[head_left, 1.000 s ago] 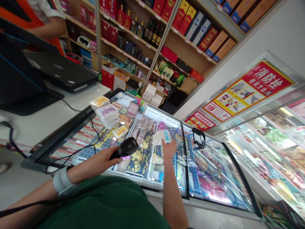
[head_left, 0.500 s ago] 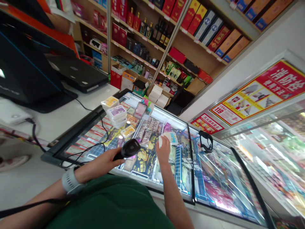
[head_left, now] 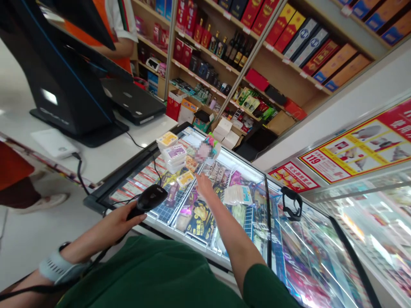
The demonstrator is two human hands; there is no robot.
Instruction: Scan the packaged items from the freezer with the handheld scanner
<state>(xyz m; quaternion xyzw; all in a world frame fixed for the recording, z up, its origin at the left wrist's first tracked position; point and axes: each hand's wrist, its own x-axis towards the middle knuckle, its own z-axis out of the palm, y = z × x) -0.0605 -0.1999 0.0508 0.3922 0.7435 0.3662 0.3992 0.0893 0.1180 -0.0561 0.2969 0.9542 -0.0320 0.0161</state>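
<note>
My left hand (head_left: 130, 217) is closed around the handle of a black barcode scanner (head_left: 152, 197), whose head points over the glass freezer top (head_left: 120, 182). Near the middle of the glass, my right hand (head_left: 203, 186) reaches out with its fingers extended and nothing visible in them. Its fingertips are close to a flat yellow-labelled plastic pack (head_left: 186, 179); whether they touch it I cannot tell. Behind that pack stands a stack of clear tubs with purple labels (head_left: 174, 156) beside a yellow-labelled tub (head_left: 167, 139). Right of my forearm lie white packs with a blue-and-yellow label (head_left: 238, 194).
A black checkout terminal (head_left: 73, 85) and a white box with a cable (head_left: 54, 143) stand on the counter (head_left: 19, 115) at left. A person in orange (head_left: 122, 47) is behind it. A black handle (head_left: 291, 204) rises from the freezer lid. Shelves (head_left: 205, 57) line the back.
My right hand has left the white packs and moved left toward the yellow-labelled pack. My left hand and the scanner have shifted left and slightly down in view. The camera view has turned left.
</note>
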